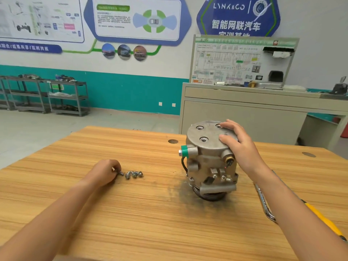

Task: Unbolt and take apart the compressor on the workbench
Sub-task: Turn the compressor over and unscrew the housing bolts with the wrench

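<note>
While the cast grey-metal compressor (209, 162) stands on end, right of centre on the wood-grain workbench (131, 213), its black pulley (211, 196) sits underneath and its round, flat cover with empty bolt holes faces up. The right hand (237, 144) rests on that cover, fingers spread and fairly straight. The left hand (105, 172) lies curled on the benchtop, fingertips pinching a small steel bolt (121, 173) beside three more bolts (134, 174) in a row. A chrome wrench (263, 202) and a yellow-handled tool (322, 217) lie under the right forearm.

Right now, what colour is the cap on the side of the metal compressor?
The plastic cap is green; head view shows it.
</note>
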The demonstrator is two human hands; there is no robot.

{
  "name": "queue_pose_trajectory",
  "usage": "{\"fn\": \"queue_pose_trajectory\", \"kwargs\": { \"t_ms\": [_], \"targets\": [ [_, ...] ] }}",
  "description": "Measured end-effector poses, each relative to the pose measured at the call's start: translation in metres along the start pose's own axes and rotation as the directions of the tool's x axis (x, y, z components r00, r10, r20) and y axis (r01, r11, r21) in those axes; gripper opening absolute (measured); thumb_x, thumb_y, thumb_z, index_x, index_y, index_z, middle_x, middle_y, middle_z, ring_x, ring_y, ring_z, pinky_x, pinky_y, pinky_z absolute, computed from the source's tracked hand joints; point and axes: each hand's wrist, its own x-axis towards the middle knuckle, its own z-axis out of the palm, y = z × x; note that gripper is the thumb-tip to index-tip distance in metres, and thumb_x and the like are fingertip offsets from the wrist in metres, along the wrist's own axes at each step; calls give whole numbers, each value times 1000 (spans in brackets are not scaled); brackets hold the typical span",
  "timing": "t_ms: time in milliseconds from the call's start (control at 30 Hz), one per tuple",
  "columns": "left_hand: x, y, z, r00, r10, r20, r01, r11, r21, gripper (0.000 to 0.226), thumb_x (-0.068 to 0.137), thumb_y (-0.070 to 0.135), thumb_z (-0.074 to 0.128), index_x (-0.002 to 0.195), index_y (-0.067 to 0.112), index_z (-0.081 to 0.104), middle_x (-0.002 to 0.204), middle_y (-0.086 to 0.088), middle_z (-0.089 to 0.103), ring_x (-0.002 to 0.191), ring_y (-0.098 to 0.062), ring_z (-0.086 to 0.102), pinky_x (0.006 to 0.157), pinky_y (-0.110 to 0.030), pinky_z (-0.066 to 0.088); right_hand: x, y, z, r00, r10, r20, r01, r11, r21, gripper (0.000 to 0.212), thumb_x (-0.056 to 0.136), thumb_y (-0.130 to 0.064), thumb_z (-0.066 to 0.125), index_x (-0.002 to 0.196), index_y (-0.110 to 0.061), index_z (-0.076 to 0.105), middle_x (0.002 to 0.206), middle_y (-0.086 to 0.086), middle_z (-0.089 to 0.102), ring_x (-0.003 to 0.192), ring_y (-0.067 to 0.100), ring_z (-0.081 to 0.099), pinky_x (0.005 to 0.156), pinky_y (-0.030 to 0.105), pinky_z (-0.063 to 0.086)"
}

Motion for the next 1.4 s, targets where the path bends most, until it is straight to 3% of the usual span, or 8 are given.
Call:
{"fn": "queue_pose_trajectory", "kwargs": {
  "t_ms": [333,567,667,800,933,1133,1267,1400],
  "targets": [
    [-6,7,0,998,-66,-12,67,993,93,20,85,36,67,93,17,69,94,-1,69,74,-12,52,57,-24,35,6,-2,11,999,44,-16,-43,997,63,20,90,-13,52,103,-28,53,125,-14,41,116,2,38,93,18,26],
    [-27,44,-11,973,-84,-217,24,964,-264,38,90,36,61,120,13,61,105,1,65,82,-13,58,67,-26,40,2,2,3,984,127,127,-147,976,158,48,87,-49,49,131,-40,34,118,-27,41,106,-9,44,74,3,37],
    [-48,109,-25,954,94,-284,-262,721,-641,48,82,42,60,127,28,51,111,20,58,94,4,58,71,-11,45,-4,17,-9,959,174,224,-220,954,202,88,66,-77,50,142,-45,17,132,-29,28,122,-7,27,85,4,27],
    [-55,182,-15,949,172,-264,-312,406,-859,58,76,53,55,129,34,40,118,30,48,102,21,50,82,-7,47,-3,39,-13,926,221,306,-292,933,209,80,69,-76,35,139,-36,33,146,-13,36,131,-1,31,113,28,20],
    [-52,215,7,968,35,-247,-249,156,-956,67,71,50,54,130,21,50,123,8,60,111,-1,58,90,-24,49,-5,51,-2,915,263,306,-350,895,278,93,63,-88,36,138,-34,39,142,-12,43,131,3,35,113,34,23],
    [-52,228,11,958,-59,-279,-268,150,-952,82,68,63,36,130,15,56,109,14,69,107,2,59,82,-13,46,-12,56,5,932,269,243,-347,859,377,101,52,-91,43,135,-33,45,133,-8,53,122,6,47,104,32,37],
    [-58,233,6,960,-54,-276,-265,155,-952,75,66,62,33,126,24,56,113,1,68,108,-11,60,87,-26,49,-26,56,5,942,257,217,-328,844,424,98,51,-92,41,133,-37,45,130,-11,55,120,3,49,99,31,41],
    [-70,229,-1,951,-80,-300,-284,162,-945,69,69,60,32,121,24,60,94,6,72,91,-4,64,69,-19,51,-42,46,10,947,230,222,-309,841,445,97,55,-91,45,134,-34,44,130,-11,56,120,3,49,92,25,45]
  ]
}}
